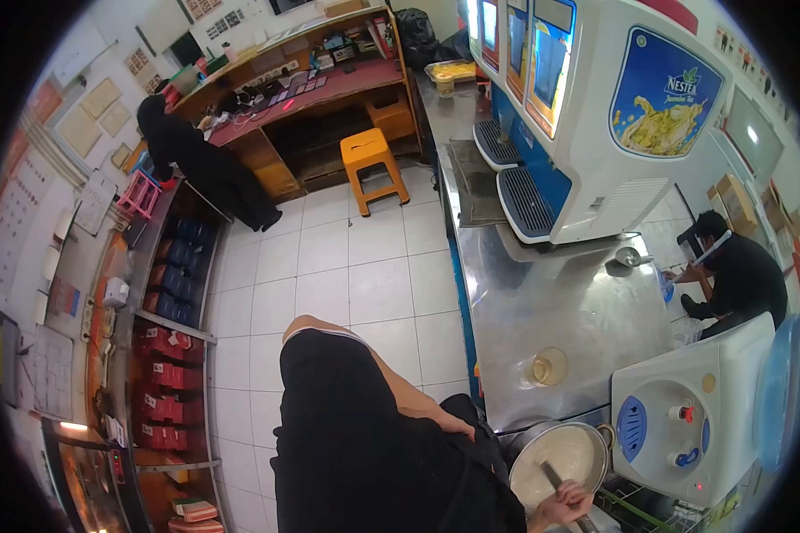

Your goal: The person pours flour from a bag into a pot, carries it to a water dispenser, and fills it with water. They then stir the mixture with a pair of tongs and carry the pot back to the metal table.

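At the bottom right, my right hand (571, 505) is closed around the handle of a metal utensil (550, 473). The utensil's other end is in a pale, creamy mixture inside a round metal pot (604, 451). My left arm is bent in front of my black clothing, and my left hand (456, 425) lies against dark fabric near the pot's left side. Its fingers are too hidden to make out. Behind the pot, a clear cup (548, 366) stands on the steel counter (542, 311).
A drink dispenser (596, 115) and a metal scoop (629, 257) are on the counter. The water dispenser (662, 426) is right of the pot. One person (740, 280) crouches at right; another (187, 151) stands by the desk. An orange stool (371, 160) stands on the floor.
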Available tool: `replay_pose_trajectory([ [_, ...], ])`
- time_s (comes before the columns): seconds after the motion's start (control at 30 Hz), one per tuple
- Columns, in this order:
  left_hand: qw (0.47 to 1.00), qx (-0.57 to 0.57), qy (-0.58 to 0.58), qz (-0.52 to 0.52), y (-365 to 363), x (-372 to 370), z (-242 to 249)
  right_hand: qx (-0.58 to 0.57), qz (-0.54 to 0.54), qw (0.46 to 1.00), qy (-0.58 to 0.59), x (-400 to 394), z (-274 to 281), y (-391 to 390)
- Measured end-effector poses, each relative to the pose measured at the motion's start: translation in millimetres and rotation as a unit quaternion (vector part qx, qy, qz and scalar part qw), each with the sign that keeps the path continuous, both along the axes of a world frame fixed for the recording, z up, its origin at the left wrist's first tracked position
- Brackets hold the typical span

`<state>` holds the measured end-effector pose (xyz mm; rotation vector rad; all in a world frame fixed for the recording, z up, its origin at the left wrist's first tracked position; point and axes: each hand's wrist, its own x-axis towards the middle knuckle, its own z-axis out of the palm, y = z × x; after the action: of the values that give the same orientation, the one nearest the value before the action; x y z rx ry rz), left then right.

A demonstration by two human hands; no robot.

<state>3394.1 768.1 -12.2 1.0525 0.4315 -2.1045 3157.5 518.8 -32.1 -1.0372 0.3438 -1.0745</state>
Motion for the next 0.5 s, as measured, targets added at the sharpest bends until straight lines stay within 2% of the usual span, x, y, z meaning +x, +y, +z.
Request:
replay_pose_trajectory([
  [0.03,1.000,0.001,-0.004,0.000,0,-1,0,0.000,0.003,1.000,0.000,-15,-8,-8],
  [0.07,1.000,0.001,-0.006,0.001,0,-2,1,0.067,-0.104,0.990,0.066,-39,-22,-21],
  [0.1,1.000,0.003,-0.006,0.001,1,-2,1,0.133,-0.210,0.959,0.134,-32,6,-12],
  [0.13,1.000,0.003,-0.006,0.001,1,-2,1,0.084,-0.288,0.940,0.161,-14,31,-8],
  [0.17,1.000,0.003,-0.004,-0.002,0,-3,1,0.084,-0.291,0.938,0.168,-3,31,-8],
  [0.2,1.000,0.003,-0.003,-0.004,0,-3,1,-0.036,-0.377,0.902,0.206,5,18,-11],
  [0.27,1.000,0.004,0.000,-0.013,-2,-4,-1,-0.003,-0.256,0.966,-0.027,6,-10,-15],
  [0.3,1.000,0.005,-0.001,-0.016,-1,-2,-1,-0.003,-0.258,0.966,-0.025,-1,-17,-11],
  [0.37,1.000,0.003,-0.009,-0.017,-1,-1,1,0.052,-0.054,0.997,-0.024,3,-8,8],
  [0.43,1.000,0.003,-0.015,-0.018,0,-1,4,0.084,-0.038,0.996,0.009,-15,3,5],
  [0.5,1.000,0.008,-0.009,-0.022,-1,-3,4,0.086,-0.213,0.969,0.093,-32,8,-10],
])
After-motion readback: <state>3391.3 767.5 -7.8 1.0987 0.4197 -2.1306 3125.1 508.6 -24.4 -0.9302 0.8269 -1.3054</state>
